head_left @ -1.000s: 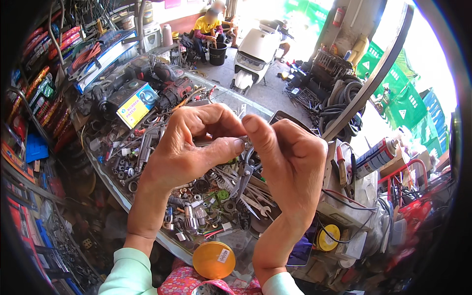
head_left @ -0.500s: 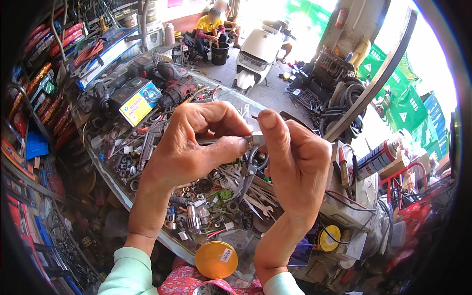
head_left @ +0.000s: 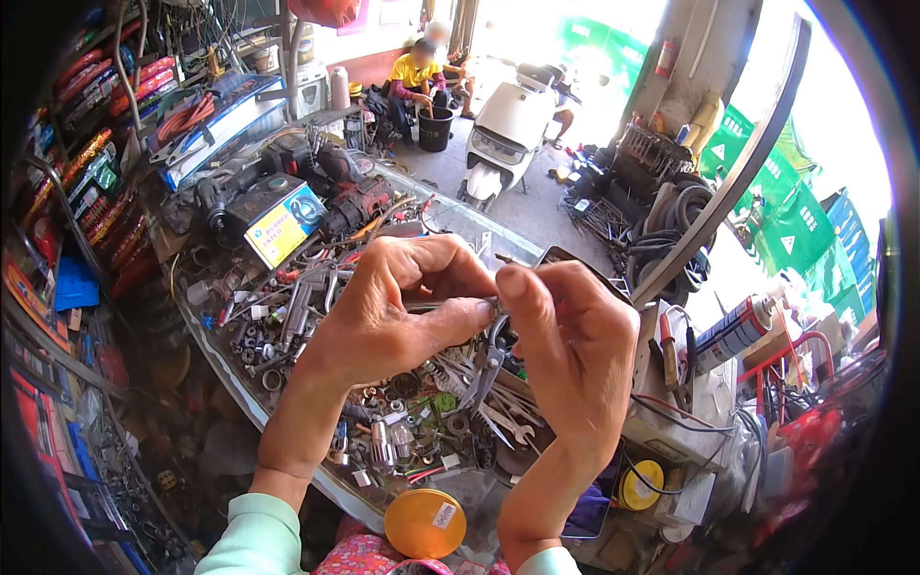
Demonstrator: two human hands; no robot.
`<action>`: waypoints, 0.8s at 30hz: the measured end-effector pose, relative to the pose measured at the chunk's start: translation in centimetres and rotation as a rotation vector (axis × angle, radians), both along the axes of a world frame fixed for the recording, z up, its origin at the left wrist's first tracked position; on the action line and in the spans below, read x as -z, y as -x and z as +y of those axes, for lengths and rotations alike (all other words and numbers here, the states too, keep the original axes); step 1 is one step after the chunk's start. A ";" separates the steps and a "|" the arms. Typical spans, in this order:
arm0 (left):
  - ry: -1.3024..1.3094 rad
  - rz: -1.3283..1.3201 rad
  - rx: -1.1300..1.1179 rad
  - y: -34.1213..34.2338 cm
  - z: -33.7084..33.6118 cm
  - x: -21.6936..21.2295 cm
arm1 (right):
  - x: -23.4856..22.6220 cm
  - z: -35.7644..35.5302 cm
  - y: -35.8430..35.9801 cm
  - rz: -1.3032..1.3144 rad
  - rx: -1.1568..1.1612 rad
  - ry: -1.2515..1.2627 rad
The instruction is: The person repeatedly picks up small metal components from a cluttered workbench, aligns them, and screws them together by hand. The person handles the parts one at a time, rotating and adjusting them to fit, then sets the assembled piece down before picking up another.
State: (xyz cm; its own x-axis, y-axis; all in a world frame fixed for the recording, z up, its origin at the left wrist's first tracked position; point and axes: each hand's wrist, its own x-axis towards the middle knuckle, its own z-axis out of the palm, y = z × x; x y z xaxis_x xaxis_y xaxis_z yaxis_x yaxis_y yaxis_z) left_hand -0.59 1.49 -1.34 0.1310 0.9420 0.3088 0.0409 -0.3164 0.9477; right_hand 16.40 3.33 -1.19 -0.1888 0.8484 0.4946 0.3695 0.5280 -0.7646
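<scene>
Both my hands are raised over the cluttered bench, their fingertips meeting. My left hand [head_left: 388,302] is closed, with thumb and forefinger pinching a small metal part that the fingers almost wholly hide. My right hand [head_left: 575,345] pinches at the same spot, thumb on top, and what lies under it is hidden. A thin dark tip [head_left: 508,260] sticks out beyond the right thumb. Below the hands lie scissors [head_left: 481,376], an open-ended spanner [head_left: 520,433] and several loose metal fittings [head_left: 383,441]. An orange round lid [head_left: 425,524] sits at the near edge.
A yellow-and-blue box [head_left: 280,227] and power tools [head_left: 355,206] stand at the bench's far left. On the right are a spray can [head_left: 733,333] and pliers [head_left: 668,356]. Beyond the bench are a white scooter [head_left: 500,134] and a seated person in yellow [head_left: 415,77] by a black bucket [head_left: 435,129].
My hands have come closer together, and the small metal piece that showed between the fingertips is now mostly covered. The view has shifted slightly.
</scene>
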 end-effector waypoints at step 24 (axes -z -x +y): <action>0.024 -0.046 0.068 0.2 -0.5 -0.6 | -0.5 -0.3 -0.4 -0.183 -0.012 -0.103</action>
State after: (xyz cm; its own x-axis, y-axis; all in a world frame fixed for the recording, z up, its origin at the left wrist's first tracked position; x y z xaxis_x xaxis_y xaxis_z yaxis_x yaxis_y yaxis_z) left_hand -0.79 1.00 -0.75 0.1813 0.9388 0.2930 -0.0238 -0.2937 0.9556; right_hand 16.76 3.07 -0.71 -0.2937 0.7920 0.5352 0.4903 0.6055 -0.6269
